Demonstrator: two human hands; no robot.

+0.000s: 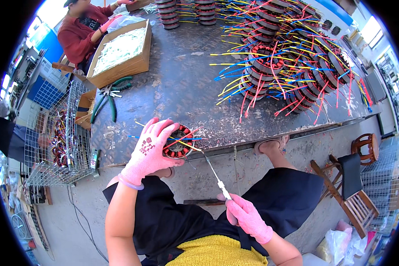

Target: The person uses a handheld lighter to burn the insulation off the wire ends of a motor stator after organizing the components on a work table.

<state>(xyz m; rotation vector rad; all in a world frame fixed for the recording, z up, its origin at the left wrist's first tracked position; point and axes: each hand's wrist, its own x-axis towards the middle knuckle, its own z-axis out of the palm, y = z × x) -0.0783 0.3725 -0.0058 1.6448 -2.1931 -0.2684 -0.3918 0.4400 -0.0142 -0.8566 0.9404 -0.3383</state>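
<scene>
My left hand [148, 148], in a pink glove, is closed on a motor stator [178, 153] at the front edge of the table. The stator is a dark ring with red-orange coils, and red, blue and yellow wires stick out of it. My right hand [248, 217], gloved in pink too, grips a slim tool [224, 189] with a thin metal shaft and a white collar; its exact kind is unclear. The shaft's tip meets or nearly meets the end of a yellow wire from the stator. Part of the tool's handle is hidden by my fingers.
Tall stacks of wired stators [264, 66] stand at the back right of the metal table [164, 97]. Green-handled pliers [112, 99] lie by a cardboard box [119, 77] of pale pieces. A wire basket [57, 146] stands at left. Another person [77, 37] works at the far left.
</scene>
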